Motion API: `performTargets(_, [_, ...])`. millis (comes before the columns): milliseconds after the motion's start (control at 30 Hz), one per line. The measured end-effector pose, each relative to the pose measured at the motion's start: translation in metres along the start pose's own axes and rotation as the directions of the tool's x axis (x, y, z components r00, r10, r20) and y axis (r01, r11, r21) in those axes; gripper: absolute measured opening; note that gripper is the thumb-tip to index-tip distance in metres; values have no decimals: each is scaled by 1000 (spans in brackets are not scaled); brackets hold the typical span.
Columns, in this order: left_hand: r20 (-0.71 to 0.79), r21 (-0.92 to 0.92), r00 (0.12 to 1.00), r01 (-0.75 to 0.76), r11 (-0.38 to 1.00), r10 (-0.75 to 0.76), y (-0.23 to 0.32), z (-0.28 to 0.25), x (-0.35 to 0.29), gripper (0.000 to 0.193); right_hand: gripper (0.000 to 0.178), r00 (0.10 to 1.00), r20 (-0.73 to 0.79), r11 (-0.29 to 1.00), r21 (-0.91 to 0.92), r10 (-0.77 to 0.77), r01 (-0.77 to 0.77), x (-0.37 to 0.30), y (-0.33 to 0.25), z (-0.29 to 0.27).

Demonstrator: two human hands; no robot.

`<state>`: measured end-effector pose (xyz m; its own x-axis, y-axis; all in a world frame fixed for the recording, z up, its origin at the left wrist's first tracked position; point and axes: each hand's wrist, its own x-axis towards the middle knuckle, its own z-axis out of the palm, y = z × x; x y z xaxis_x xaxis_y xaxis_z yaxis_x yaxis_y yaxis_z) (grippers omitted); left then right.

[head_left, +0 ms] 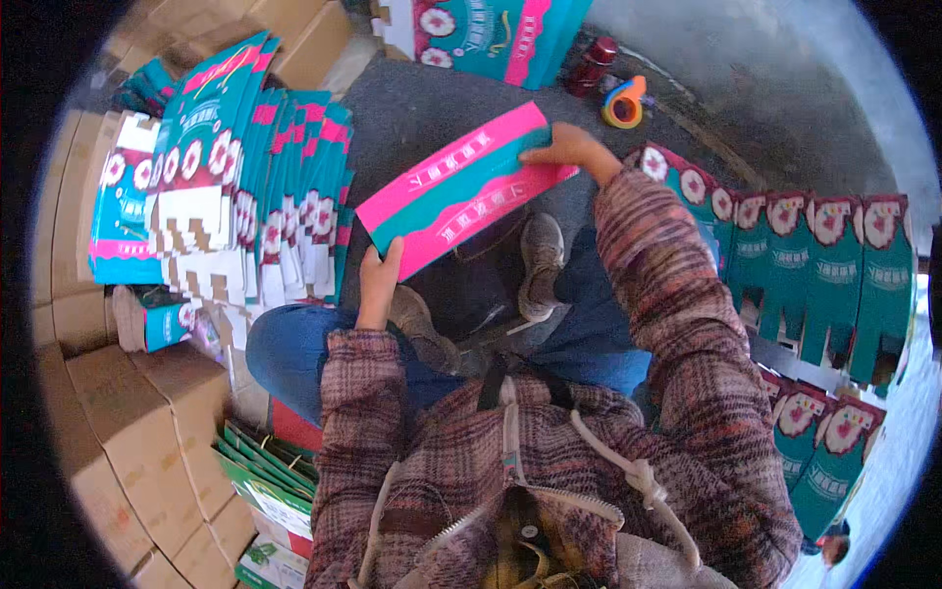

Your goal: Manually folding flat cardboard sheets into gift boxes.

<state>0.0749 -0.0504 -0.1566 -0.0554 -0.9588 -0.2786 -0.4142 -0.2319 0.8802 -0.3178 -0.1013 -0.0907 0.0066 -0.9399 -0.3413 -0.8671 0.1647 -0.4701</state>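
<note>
A long pink and teal carton [466, 191] with white lettering is held up in front of me, slanting from lower left to upper right. My left hand [380, 280] grips its lower left corner, thumb on the face and the other fingers hidden behind. At the upper right end my right hand [569, 149] clasps the edge, its thumb and part of the hand lying over the face. To the left stand many flattened teal and pink cartons [285, 196], packed in a leaning row. More teal cartons [824, 265] with flower pictures line up at my right.
Brown cardboard boxes [137, 422] are stacked at the left. Green packages [265, 471] stand by my left elbow. Ahead are an orange tape dispenser [624, 104], a dark red bottle [592, 67] and a large teal carton [491, 39]. My shoes [542, 265] rest below the held carton.
</note>
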Motion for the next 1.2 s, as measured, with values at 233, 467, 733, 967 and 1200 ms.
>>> performTargets(233, [63,-55,919,-386,921,389,107,91,9,38,66,908,-418,998,31,-35,53,-100,66,-133])
performTargets(467, [334,-176,658,-660,731,675,164,245,-18,59,65,627,-739,963,261,246,-70,-282,196,-81])
performTargets(733, [962,-272,77,261,926,261,138,353,-41,57,73,516,-448,616,759,730,-212,-431,444,98])
performTargets(967, [958,-273,182,353,895,221,142,341,-34,49,65,209,-573,570,572,792,-590,-387,476,154])
performTargets(1200, [239,-407,359,-806,429,902,293,134,-76,28,69,128,-745,464,262,654,-846,-418,390,138])
